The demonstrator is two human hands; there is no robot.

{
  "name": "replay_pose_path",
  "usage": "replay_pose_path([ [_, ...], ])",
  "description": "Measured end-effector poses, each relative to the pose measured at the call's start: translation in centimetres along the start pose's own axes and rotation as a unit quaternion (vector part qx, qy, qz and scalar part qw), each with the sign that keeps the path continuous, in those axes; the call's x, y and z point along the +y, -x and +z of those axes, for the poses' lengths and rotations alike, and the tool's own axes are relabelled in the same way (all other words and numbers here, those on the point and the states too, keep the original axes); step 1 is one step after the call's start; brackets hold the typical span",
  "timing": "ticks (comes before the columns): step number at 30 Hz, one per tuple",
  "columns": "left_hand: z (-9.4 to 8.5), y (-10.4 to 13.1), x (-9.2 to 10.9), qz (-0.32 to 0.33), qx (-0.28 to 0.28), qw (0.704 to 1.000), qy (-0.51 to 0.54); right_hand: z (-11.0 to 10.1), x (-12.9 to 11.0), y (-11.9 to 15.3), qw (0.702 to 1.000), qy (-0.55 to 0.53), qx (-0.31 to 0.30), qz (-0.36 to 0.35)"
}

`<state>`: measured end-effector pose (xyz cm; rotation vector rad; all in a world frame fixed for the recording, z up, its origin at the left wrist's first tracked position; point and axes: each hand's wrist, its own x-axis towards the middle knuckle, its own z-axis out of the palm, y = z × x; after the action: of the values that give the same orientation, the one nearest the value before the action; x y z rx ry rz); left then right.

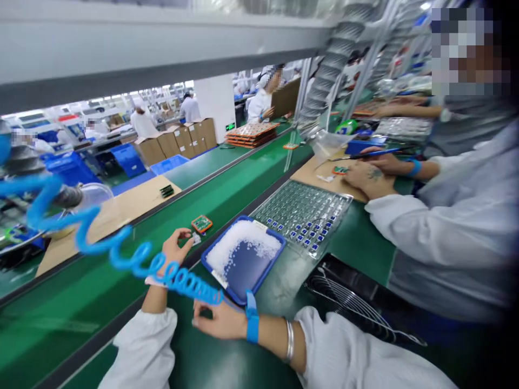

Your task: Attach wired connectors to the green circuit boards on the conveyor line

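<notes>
My left hand (175, 249) reaches over the green belt's near edge, with thumb and forefinger curled in at a small white part (196, 238). Just beyond those fingertips lies a circuit board in an orange frame (201, 223). My right hand (222, 320) is lower, over the green bench, fingers loosely curved and apart with nothing visible in them. A blue coiled cord (162, 270) passes in front of both hands and hides part of them. Beside the hands sits a blue tray (244, 296) with many small white pieces heaped along its far and left sides.
A clear compartment tray (300, 208) holding blue-topped parts lies right of the blue tray. Beyond it, a co-worker's hands (371, 175) work at another board (339, 170). A black fan with a wire guard (352, 305) stands at right. Stacked orange-edged panels (251, 135) sit across the belt.
</notes>
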<state>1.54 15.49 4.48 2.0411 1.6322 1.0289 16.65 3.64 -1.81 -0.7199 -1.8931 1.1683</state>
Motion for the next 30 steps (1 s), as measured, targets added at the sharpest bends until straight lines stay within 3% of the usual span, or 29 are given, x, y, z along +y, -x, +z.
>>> replay_pose_path([
  [4,4.1,-5.9,0.5,0.035,-0.053,0.989,-0.131,0.8,1.4,-0.4,0.994,0.102,-0.02,-0.041],
  [7,6.4,-6.7,-0.5,0.016,-0.085,0.965,-0.249,0.6,1.3,-0.5,0.988,0.138,-0.034,-0.057],
  [10,6.9,-6.1,-2.2,-0.011,-0.101,0.951,-0.294,0.3,0.7,-0.5,0.988,0.136,-0.052,-0.053],
  [13,6.2,-5.8,-3.1,-0.012,-0.095,0.948,-0.304,0.2,0.5,-0.5,0.99,0.124,-0.056,-0.041],
  [19,3.8,-5.8,-2.2,-0.052,-0.039,0.933,-0.354,0.5,0.8,-0.4,0.99,0.133,-0.05,-0.021],
  [25,-0.5,-3.5,-3.8,-0.122,0.04,0.927,-0.352,-0.4,-0.4,0.0,0.993,0.1,-0.062,-0.005],
  [30,-3.6,-1.0,-4.4,-0.115,0.11,0.947,-0.281,-0.7,-1.4,0.2,0.997,0.06,-0.039,-0.035],
])
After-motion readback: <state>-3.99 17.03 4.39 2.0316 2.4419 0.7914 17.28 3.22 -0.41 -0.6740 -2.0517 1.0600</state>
